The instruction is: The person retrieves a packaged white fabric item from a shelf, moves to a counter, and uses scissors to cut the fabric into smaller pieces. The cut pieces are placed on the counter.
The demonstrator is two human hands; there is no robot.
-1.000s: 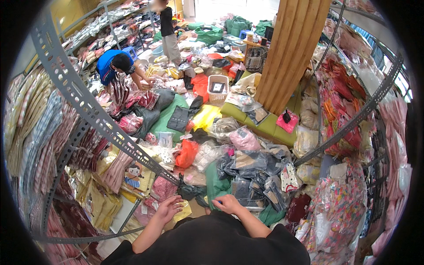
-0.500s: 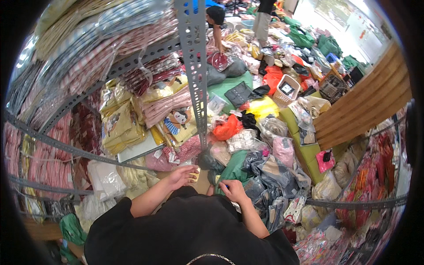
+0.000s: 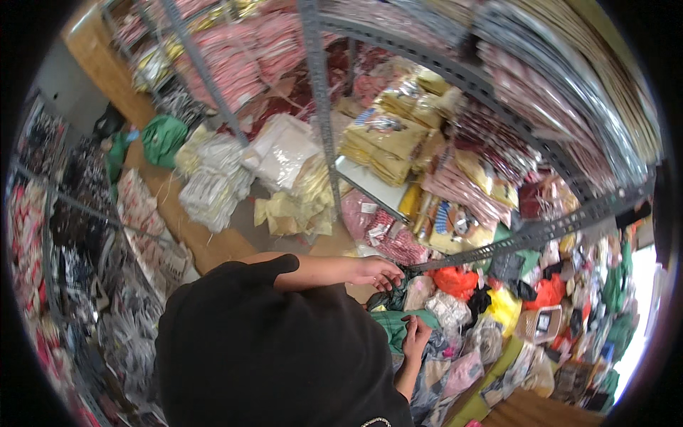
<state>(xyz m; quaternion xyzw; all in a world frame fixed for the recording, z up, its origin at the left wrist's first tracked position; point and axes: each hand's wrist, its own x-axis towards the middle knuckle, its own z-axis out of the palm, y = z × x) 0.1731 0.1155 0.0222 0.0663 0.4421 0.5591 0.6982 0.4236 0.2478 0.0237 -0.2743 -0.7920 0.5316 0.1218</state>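
Observation:
My left hand (image 3: pixel 377 272) reaches across in front of me, near the foot of a grey perforated shelf post. Its fingers are loosely bent and apart, and nothing shows in them. Lower and to the right, my right hand (image 3: pixel 416 337) is closed, thumb against fingers. A small dark bit shows at its fingertips, too small to name. Just beyond my right hand lies a green sack (image 3: pixel 398 326). An orange-red plastic bag (image 3: pixel 455 282) and a yellow bag (image 3: pixel 502 311) lie farther off to the right.
A metal rack (image 3: pixel 318 92) holds stacked, plastic-wrapped yellow garments (image 3: pixel 384 146) and pink checked ones. White wrapped packs (image 3: pixel 217 181) lie on the floor at left, near a green bag (image 3: pixel 163 140). A beige basket (image 3: pixel 538 324) stands amid heaped clothing at right.
My view has swung to the left, so the rack now stands ahead and the heaps sit at right. My left hand's fingers now point right, towards the rack post's foot.

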